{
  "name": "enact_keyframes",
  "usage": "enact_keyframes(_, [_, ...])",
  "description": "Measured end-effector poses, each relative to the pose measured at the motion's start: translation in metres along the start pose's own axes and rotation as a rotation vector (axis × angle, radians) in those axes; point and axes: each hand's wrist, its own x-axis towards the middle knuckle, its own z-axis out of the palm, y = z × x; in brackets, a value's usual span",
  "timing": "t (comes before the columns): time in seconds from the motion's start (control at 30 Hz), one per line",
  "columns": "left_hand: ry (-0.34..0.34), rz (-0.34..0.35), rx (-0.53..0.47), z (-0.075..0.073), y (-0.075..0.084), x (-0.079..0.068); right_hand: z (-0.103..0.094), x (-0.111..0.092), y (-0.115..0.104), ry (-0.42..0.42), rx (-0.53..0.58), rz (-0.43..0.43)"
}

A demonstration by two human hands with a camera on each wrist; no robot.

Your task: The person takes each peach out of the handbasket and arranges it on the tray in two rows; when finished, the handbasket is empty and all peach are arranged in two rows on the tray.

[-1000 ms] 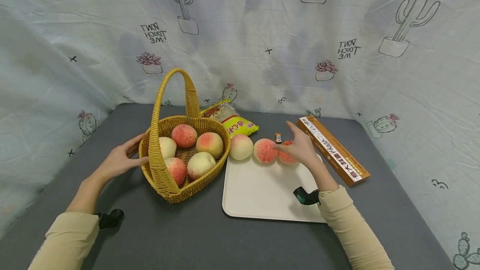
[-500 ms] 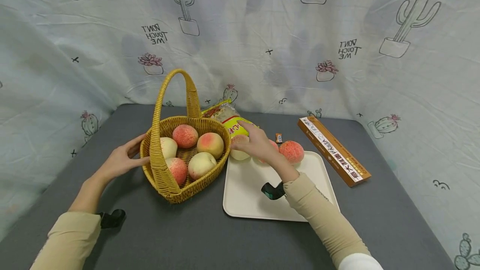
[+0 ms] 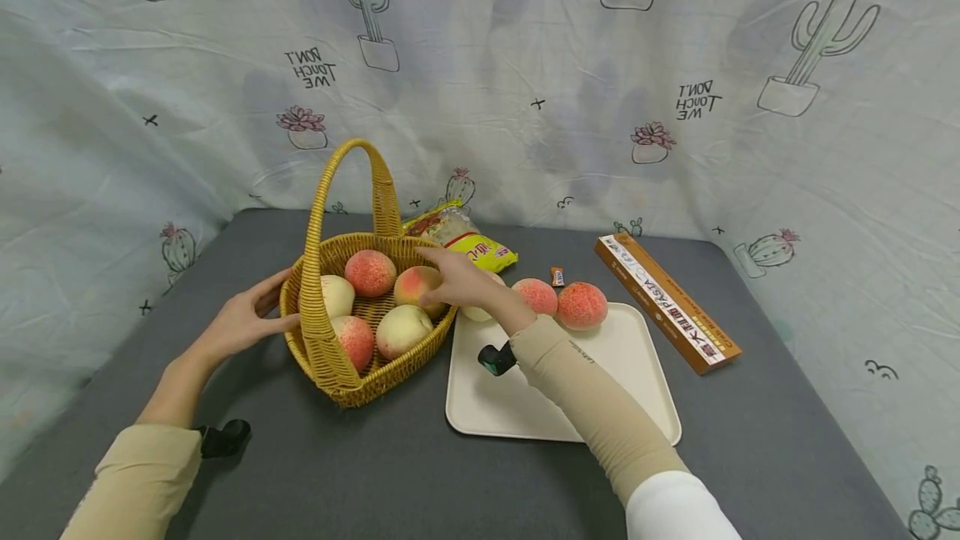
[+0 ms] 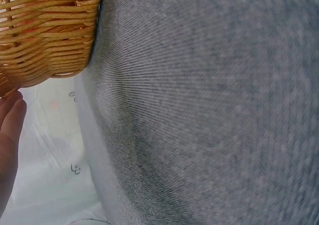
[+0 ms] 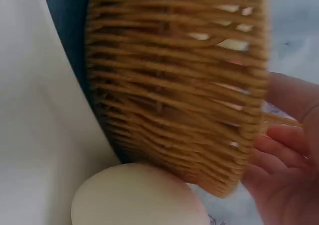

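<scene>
A yellow wicker basket (image 3: 356, 395) with a tall handle holds several peaches, among them a yellow-pink peach (image 3: 412, 283) and a pale peach (image 3: 403, 330). My left hand (image 3: 238, 323) touches the basket's left side, thumb and fingers spread; in the left wrist view its fingertips meet the wicker (image 4: 50, 41). Reaching over the right rim, my right hand (image 3: 468, 280) has thumb and fingers spread at the yellow-pink peach. In the right wrist view, the basket wall (image 5: 174, 80) hides part of that hand's fingers (image 5: 279, 153).
A cream tray (image 3: 498, 419) right of the basket bears a pale peach (image 3: 475, 314), a pink peach (image 3: 536, 296) and a redder one (image 3: 582, 307) along its back edge. Behind lie a yellow food bag (image 3: 491, 253) and a small wrapped candy (image 3: 557, 276). A pasta box (image 3: 667, 302) lies right.
My right hand has moved left from above the tray's peaches, past the pale one, to the yellow-pink peach in the basket. My left hand and the basket stay in place.
</scene>
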Motion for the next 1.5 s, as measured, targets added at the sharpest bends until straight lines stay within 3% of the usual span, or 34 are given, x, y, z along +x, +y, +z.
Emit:
enact_keyframes(0.17, [-0.007, -0.004, -0.008, 0.002, 0.000, 0.000, 0.006, 0.016, 0.003, -0.113, -0.126, 0.031])
enact_keyframes(0.33, [-0.006, 0.000, -0.012, 0.001, 0.001, 0.000, 0.005, 0.020, 0.001, -0.154, -0.132, 0.076])
enact_keyframes(0.87, [-0.011, 0.006, 0.018, 0.002, 0.002, 0.005, 0.008, 0.008, 0.011, 0.034, -0.142, -0.029])
enact_keyframes(1.03, [-0.019, 0.002, 0.021, 0.001, 0.003, 0.006, 0.007, 0.004, 0.016, 0.101, -0.051, -0.020])
enact_keyframes(1.3, [-0.018, -0.003, 0.032, -0.002, 0.002, 0.005, -0.004, -0.007, 0.019, 0.226, 0.261, 0.004])
enact_keyframes(1.5, [-0.019, -0.005, 0.046, -0.003, 0.002, 0.004, -0.013, -0.019, 0.015, 0.294, 0.381, 0.016])
